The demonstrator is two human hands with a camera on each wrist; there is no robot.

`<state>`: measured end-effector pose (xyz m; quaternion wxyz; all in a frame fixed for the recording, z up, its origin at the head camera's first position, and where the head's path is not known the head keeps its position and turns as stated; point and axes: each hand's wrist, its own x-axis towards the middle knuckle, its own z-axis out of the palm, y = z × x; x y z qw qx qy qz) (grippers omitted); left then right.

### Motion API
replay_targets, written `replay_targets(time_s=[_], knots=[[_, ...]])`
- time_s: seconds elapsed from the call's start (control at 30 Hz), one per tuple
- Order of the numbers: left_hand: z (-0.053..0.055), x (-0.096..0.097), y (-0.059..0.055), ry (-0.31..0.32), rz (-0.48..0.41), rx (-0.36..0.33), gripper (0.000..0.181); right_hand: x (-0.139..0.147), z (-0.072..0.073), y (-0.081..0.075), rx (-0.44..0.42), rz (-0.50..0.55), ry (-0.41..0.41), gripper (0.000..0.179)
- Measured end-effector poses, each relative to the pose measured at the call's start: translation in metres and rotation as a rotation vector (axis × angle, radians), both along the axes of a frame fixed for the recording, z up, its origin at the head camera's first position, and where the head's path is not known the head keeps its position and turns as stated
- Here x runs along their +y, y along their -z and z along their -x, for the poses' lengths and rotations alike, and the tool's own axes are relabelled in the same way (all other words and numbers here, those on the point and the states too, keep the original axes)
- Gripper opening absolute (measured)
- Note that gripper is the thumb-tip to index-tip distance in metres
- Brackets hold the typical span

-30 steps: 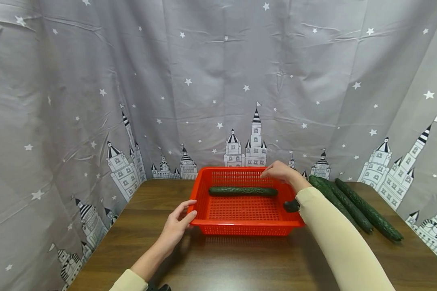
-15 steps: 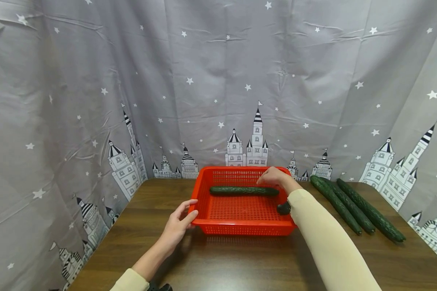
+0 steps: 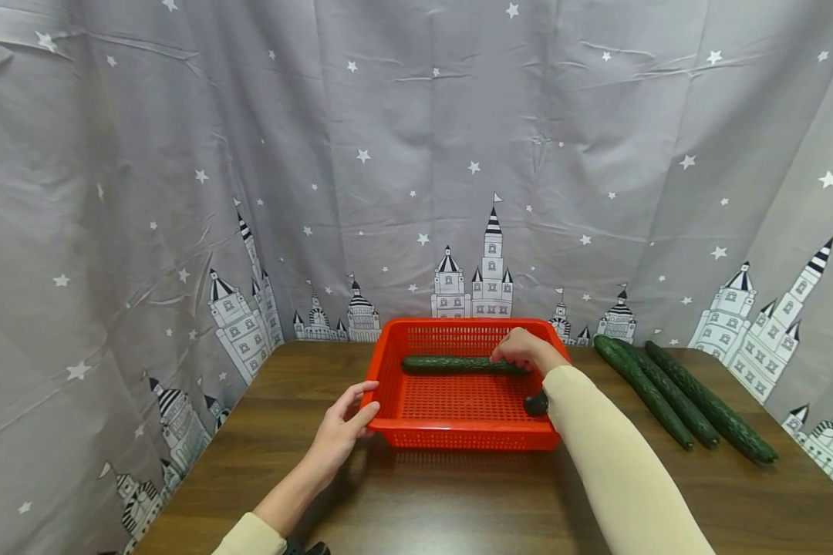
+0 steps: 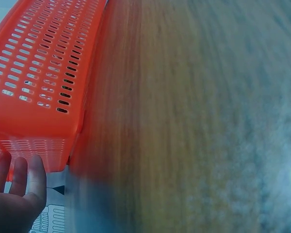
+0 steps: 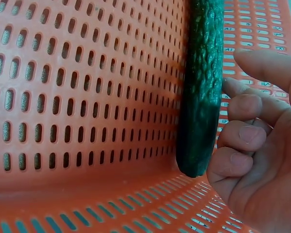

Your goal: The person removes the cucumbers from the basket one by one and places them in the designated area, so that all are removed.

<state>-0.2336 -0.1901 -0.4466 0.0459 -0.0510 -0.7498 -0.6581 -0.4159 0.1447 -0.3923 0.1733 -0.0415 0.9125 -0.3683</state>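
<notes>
A red plastic basket (image 3: 458,425) with slotted walls stands on the table. Inside, along its far side, lies one dark green cucumber (image 3: 451,364). My left hand (image 3: 336,422) holds the basket's left end, thumb at the rim and several fingers (image 4: 19,174) against the outside of the end wall. My right hand (image 3: 524,348) reaches in over the cucumber's right end. In the right wrist view its fingers are bent beside the cucumber (image 5: 202,87), while the thumb (image 5: 262,65) stands apart from it.
To the right of the basket, 3 more cucumbers (image 3: 680,393) lie side by side on the brown wooden table (image 3: 444,501). Behind the table hangs a grey curtain (image 3: 389,193) printed with stars and castles.
My right hand has moved left and down into the basket, to the cucumber's right end. The left hand keeps its place at the basket, and the cucumber has not moved in it.
</notes>
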Motion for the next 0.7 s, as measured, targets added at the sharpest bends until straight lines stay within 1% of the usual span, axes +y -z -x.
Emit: replay_targets(time_s=[0.1, 0.23, 0.33, 0.4, 0.57, 0.63, 0.7], knots=[[0.000, 0.000, 0.000, 0.000, 0.000, 0.001, 0.042, 0.000, 0.000, 0.001, 0.021, -0.015, 0.003, 0.016], [0.001, 0.000, 0.000, -0.005, -0.002, 0.001, 0.041, -0.001, 0.000, 0.004, 0.081, -0.039, -0.012, 0.018], [0.001, 0.000, 0.000, -0.006, -0.006, 0.002, 0.041, -0.002, -0.001, 0.008, 0.124, -0.040, -0.044, 0.010], [0.000, 0.001, 0.000, -0.005, -0.006, 0.000, 0.041, -0.003, -0.002, 0.010, 0.118, -0.035, -0.060, 0.005], [0.000, 0.002, -0.001, -0.011, -0.007, -0.007, 0.041, -0.002, -0.004, 0.011, 0.077, -0.051, -0.082, 0.022], [0.000, 0.002, -0.002, -0.016, -0.010, -0.004, 0.041, -0.001, -0.004, 0.011, 0.075, -0.072, -0.095, 0.028], [0.000, 0.002, -0.002, -0.016, -0.012, -0.001, 0.041, -0.001, -0.003, 0.011, 0.083, -0.104, -0.118, 0.030]])
